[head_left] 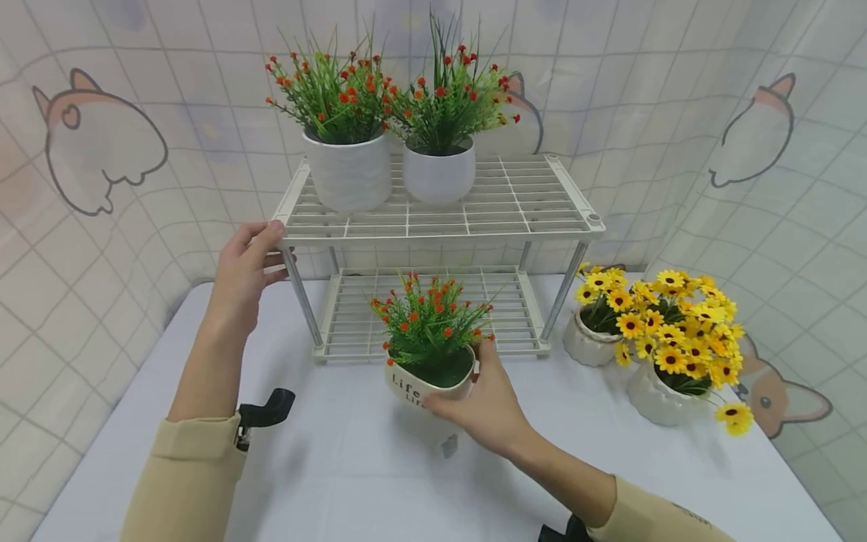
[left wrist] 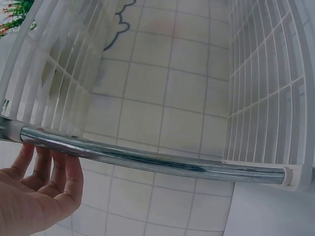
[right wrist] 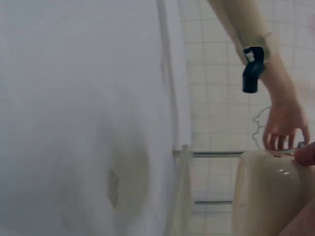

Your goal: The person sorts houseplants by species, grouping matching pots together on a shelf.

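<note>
My right hand [head_left: 491, 406] grips a cream flower pot [head_left: 409, 389] lettered "Life", with the thumb on its front and fingers round its right side. Red-orange flowers and green leaves [head_left: 433, 320] fill this pot. It is held above the table, just before the lower tier of a white two-tier wire shelf [head_left: 494, 226]. At the upper tier's left front corner, my left hand [head_left: 238, 278] holds the shelf, thumb on top. Its curled fingertips [left wrist: 74, 169] meet the metal post [left wrist: 147, 157] in the left wrist view. The pot's base [right wrist: 241, 196] shows in the right wrist view.
Two white pots, a ribbed one [head_left: 348, 173] and a smooth one [head_left: 439, 175], stand on the upper tier with red-flowered plants. Right of the shelf, two white pots [head_left: 589, 342] [head_left: 660, 399] of yellow flowers stand on the white table [head_left: 366, 482]. A tiled-pattern curtain surrounds the table.
</note>
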Motion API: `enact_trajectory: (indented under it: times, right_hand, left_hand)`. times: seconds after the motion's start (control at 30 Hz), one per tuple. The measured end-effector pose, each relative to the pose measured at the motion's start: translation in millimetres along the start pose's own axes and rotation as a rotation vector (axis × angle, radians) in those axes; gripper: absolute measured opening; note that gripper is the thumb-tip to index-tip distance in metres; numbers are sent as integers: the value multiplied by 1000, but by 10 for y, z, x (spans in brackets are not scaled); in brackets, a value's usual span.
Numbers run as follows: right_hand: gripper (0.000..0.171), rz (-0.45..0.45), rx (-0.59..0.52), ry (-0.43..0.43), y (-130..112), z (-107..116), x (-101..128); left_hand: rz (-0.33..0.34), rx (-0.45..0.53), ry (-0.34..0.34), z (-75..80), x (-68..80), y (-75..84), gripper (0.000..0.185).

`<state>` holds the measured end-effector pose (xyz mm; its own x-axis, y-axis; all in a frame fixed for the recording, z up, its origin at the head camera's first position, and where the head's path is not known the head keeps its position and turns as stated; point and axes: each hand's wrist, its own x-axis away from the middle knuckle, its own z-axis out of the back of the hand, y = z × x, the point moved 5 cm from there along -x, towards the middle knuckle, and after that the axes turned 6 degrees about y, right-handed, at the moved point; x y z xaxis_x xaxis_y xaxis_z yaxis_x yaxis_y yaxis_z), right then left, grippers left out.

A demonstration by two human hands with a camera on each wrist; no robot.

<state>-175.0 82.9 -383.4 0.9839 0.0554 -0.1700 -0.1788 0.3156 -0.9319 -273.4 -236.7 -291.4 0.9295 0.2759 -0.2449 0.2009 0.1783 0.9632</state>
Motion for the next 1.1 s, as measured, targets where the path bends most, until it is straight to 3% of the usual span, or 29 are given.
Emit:
enact_trajectory:
  times: [0.23, 0.5, 0.87, 1.1]
  right_hand:
    - [92, -17, -16, 21, -187, 266, 16]
    - [86, 47, -80, 82, -377, 506, 25]
    - [82, 67, -157, 103, -596, 717, 48]
    - [76, 141, -199, 155, -828, 874, 38]
  left_hand:
    - [2, 16, -2, -9, -9, 0, 47]
    - [-17, -17, 0, -7, -1, 4, 52]
    - [-14, -3, 4, -12, -3, 7, 47]
    - [-12, 2, 6, -3, -7, -3, 43]
